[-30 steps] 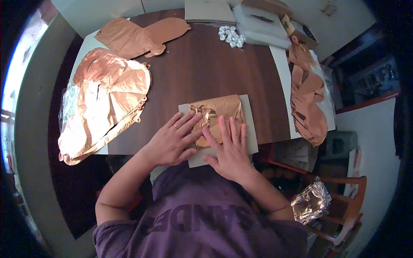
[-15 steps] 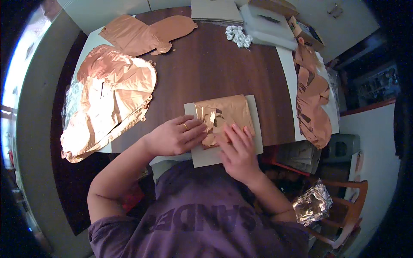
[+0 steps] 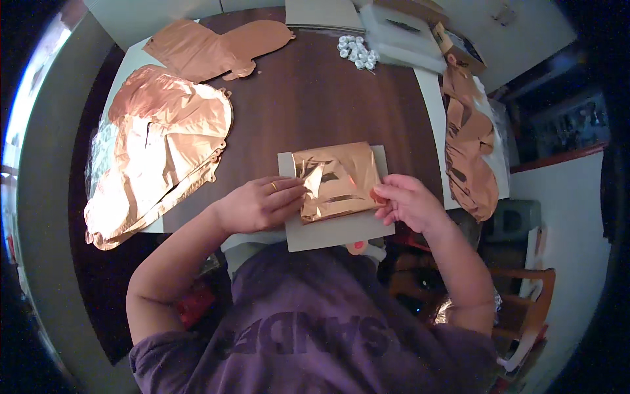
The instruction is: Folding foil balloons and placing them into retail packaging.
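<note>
A rose-gold foil balloon (image 3: 341, 167), folded into a flat, roughly square packet, lies on a pale grey card (image 3: 328, 238) near the table's front edge. My left hand (image 3: 257, 205), with a ring on one finger, has its bent fingers closed on the packet's left edge; its thumb is hidden. At the opposite edge, my right hand (image 3: 408, 200) pinches the lower right side of the foil between thumb and forefinger. Creases and bright reflections cross the packet's upper face.
Large flat foil balloons (image 3: 167, 138) cover the table's left side, with another foil piece (image 3: 216, 49) behind them. More foil (image 3: 469, 144) hangs over the right edge. White ribbon rolls (image 3: 357, 52), stacked card (image 3: 325, 14) and a clear plastic pack (image 3: 403, 39) sit at the back. A wooden chair (image 3: 541, 295) stands at right.
My right hand has moved from the top of the packet to its right edge and now pinches it. The foil surface looks flatter and more spread out. My left hand stays at the left edge.
</note>
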